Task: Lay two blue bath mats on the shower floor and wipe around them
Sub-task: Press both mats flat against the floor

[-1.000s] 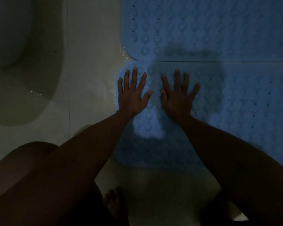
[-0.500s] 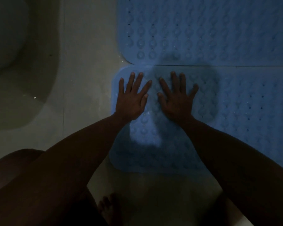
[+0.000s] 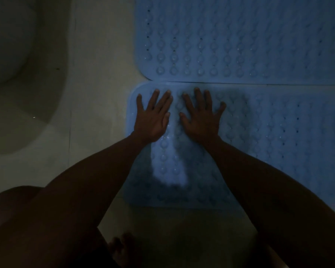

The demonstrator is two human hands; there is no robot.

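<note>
Two blue bubbled bath mats lie flat on the pale shower floor, long edges touching. The far mat (image 3: 240, 39) fills the upper right. The near mat (image 3: 278, 136) lies below it. My left hand (image 3: 153, 118) rests palm down with fingers spread near the near mat's far left corner. Beside it my right hand (image 3: 201, 118) presses flat on the same mat, fingers spread. Neither hand holds anything. The light is dim.
A pale toilet base (image 3: 12, 55) curves at the upper left, casting a shadow on the tiles. Bare tiled floor (image 3: 97, 84) runs between it and the mats. My knee (image 3: 14, 213) and toes (image 3: 122, 246) show at the bottom.
Both hands stay pressed flat on the near mat. They have slid a little toward its far edge, and the view has shifted slightly.
</note>
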